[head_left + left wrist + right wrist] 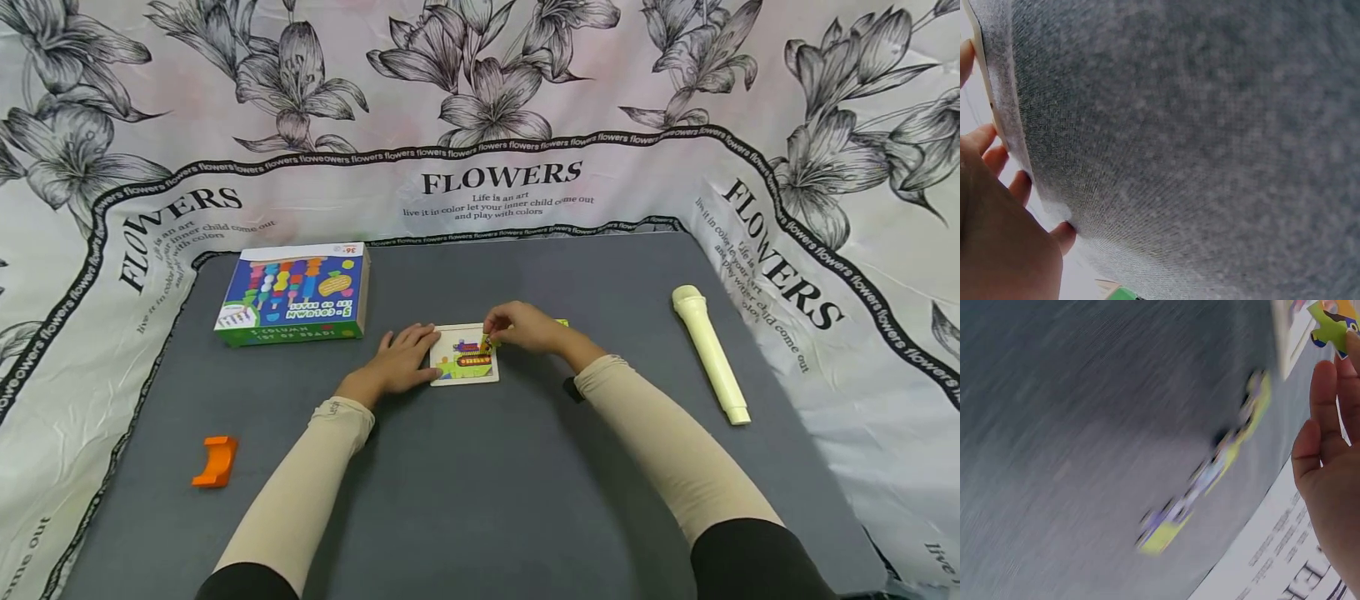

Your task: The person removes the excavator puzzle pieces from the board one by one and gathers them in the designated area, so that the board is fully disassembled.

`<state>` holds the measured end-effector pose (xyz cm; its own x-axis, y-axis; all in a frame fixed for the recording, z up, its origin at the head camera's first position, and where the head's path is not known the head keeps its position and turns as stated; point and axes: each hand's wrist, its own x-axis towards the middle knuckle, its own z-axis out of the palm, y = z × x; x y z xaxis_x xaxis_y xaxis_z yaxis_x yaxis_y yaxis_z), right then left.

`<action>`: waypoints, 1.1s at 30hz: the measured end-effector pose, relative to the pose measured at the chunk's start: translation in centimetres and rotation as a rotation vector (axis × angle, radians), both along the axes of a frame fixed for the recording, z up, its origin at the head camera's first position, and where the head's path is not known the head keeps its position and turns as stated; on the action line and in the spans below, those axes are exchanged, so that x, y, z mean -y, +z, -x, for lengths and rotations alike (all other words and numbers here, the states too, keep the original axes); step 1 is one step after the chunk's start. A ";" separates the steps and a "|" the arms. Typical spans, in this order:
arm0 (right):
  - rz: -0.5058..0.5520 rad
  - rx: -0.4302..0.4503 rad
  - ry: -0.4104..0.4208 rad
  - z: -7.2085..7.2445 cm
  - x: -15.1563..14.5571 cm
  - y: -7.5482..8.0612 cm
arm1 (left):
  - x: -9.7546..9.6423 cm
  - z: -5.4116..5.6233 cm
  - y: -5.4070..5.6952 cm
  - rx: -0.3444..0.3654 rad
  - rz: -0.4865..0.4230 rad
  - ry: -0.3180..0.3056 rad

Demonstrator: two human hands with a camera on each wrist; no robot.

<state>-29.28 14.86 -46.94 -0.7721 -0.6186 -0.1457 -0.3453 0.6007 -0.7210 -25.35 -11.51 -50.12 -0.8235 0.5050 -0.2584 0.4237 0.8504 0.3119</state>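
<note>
A small jigsaw puzzle in a pale tray [442, 334] lies on the grey table, with a colourful picture partly filled in. My left hand [400, 358] rests at the tray's left side, fingers spread along its edge and thumb near the lower corner; the left wrist view shows the fingertips [1020, 187] by the rim. Over the tray's right side, my right hand [525, 327] pinches a yellow-green jigsaw piece [1332, 329] between thumb and fingers. Loose jigsaw pieces [1163, 534] lie in a blurred row beside the tray, mostly hidden behind the right hand in the head view.
A blue and green bead-set box [292, 292] stands at the back left. An orange curved block [216, 462] lies at the front left. On the right is a pale yellow tube [712, 354]. A flower-printed cloth [495, 200] borders the grey tabletop [480, 483].
</note>
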 end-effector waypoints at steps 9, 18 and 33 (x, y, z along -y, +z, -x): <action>-0.101 -0.008 -0.019 -0.2 -2.6 -0.2 | 0.5 -0.1 0.2 -0.010 -0.017 -0.007; -0.161 -0.043 -0.017 -0.7 -2.9 -0.5 | 0.3 -0.1 -0.2 -0.014 -0.027 -0.005; -0.170 -0.102 0.030 -0.7 0.1 -0.8 | 0.3 -0.1 -0.1 0.010 -0.021 0.007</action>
